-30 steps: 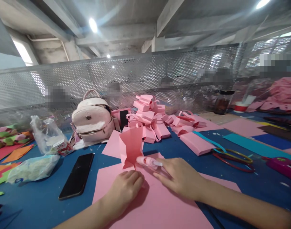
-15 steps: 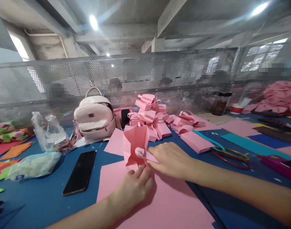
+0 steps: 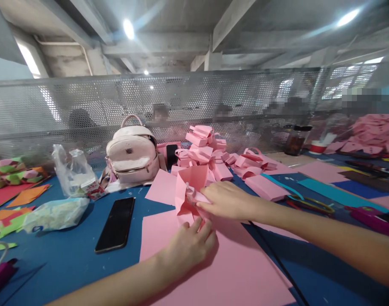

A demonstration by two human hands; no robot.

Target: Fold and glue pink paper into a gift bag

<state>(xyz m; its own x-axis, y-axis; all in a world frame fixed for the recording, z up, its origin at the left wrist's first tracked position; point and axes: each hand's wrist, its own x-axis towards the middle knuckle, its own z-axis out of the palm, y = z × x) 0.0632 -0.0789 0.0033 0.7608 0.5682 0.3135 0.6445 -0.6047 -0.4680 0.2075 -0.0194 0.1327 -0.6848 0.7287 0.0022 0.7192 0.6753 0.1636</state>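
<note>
A folded pink paper bag (image 3: 192, 176) stands with its mouth open on a large pink sheet (image 3: 239, 272). My left hand (image 3: 196, 242) pinches the near bottom edge of the bag, fingers bent. My right hand (image 3: 223, 199) is wrapped round a pale pink glue gun (image 3: 197, 196), whose tip reaches into the mouth of the bag. The ends of my left fingers are partly hidden by the paper. A black cord runs from below my right wrist to the front edge.
A black phone (image 3: 115, 225) lies left of the sheet. Behind are a pink backpack (image 3: 133, 155), a plastic bag (image 3: 56, 214) and a pile of pink paper bags (image 3: 202, 148). Coloured strips (image 3: 337, 194) and a purple tool (image 3: 371, 220) lie right.
The glue gun tip has moved deeper into the paper bag, along with my right hand. The whole view has shifted slightly, so the table things appear further right.
</note>
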